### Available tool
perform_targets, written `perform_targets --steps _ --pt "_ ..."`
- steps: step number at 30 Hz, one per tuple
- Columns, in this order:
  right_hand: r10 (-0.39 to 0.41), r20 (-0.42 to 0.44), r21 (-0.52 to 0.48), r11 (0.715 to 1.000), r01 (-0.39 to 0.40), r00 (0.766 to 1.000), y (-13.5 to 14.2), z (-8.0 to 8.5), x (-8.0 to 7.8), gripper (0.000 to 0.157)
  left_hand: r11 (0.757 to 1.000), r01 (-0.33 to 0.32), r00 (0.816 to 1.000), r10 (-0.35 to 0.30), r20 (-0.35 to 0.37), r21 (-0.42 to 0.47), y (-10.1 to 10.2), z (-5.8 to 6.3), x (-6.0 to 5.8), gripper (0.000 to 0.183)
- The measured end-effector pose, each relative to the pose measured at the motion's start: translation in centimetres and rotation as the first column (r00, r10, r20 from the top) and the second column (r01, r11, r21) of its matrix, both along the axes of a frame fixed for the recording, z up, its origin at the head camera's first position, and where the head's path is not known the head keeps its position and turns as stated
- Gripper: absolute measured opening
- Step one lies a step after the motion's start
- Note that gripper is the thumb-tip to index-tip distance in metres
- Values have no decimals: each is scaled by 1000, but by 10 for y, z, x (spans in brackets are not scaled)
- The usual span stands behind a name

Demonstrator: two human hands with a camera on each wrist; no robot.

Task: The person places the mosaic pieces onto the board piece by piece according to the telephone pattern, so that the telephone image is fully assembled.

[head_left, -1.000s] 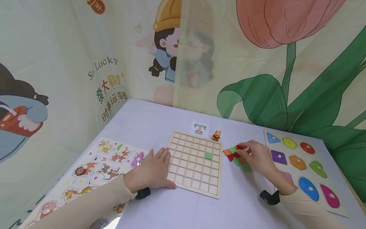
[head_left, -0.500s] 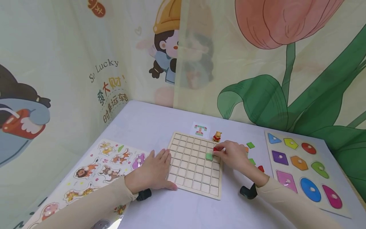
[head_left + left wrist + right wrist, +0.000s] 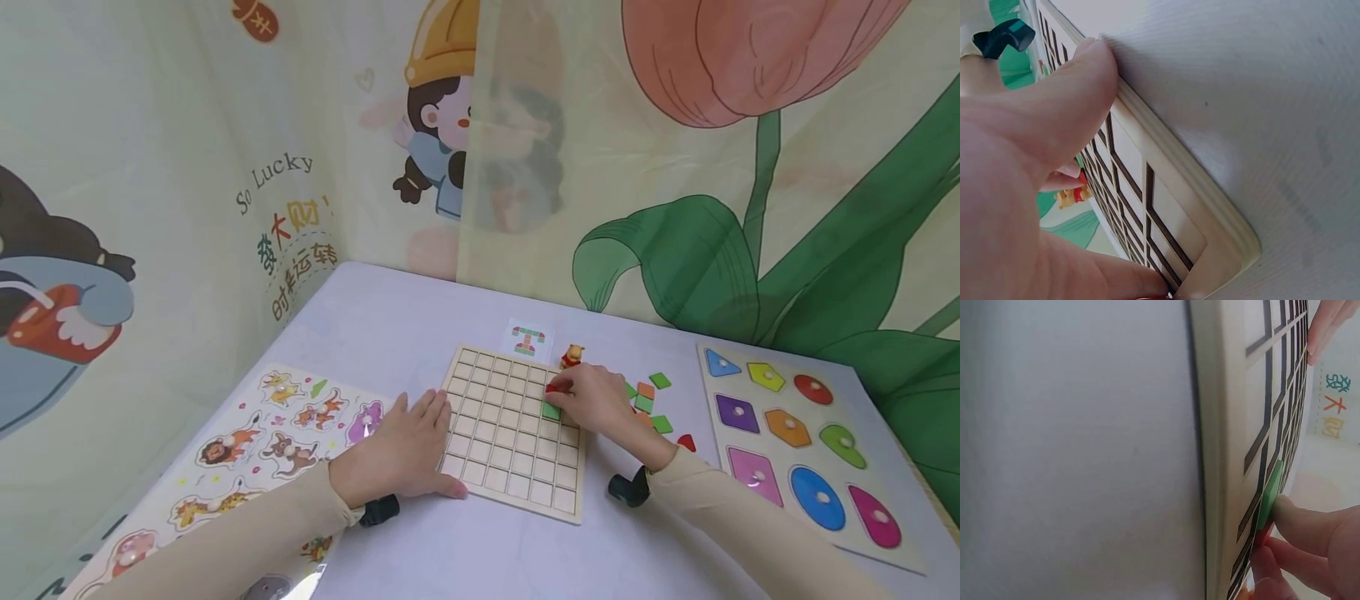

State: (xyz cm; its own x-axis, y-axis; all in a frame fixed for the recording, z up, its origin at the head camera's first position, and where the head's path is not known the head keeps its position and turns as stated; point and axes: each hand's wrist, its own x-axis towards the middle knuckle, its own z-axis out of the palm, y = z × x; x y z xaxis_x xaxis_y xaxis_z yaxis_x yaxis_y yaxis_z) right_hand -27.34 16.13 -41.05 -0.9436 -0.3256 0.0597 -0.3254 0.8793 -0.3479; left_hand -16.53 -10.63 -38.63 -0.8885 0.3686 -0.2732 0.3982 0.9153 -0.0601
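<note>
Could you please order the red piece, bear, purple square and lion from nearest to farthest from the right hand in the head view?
From the right hand:
1. Red piece: pinched in it.
2. Bear: by the grid's far-right corner.
3. Purple square: to its right.
4. Lion: left of the left hand.

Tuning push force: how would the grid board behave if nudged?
Probably stiff: the grid board looks straight-edged and unbent. Likely to slide rather than tip, as it lies flat and broad on the table. The left hand on its edge may resist that slide.
</note>
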Motion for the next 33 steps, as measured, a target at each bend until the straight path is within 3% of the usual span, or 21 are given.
perform_targets --steps 9,19,33 --pt "-18 66 -63 998 22 998 2 -4 -2 28 1000 3 1000 -3 -4 -1 0 -2 0 116" --pt "-13 62 -75 997 18 998 2 -5 0 24 1000 1 1000 -1 -9 3 -1 -3 1 116" --pt "-31 26 -137 990 35 999 16 3 6 34 1000 8 1000 -8 -19 7 -1 -5 0 116"
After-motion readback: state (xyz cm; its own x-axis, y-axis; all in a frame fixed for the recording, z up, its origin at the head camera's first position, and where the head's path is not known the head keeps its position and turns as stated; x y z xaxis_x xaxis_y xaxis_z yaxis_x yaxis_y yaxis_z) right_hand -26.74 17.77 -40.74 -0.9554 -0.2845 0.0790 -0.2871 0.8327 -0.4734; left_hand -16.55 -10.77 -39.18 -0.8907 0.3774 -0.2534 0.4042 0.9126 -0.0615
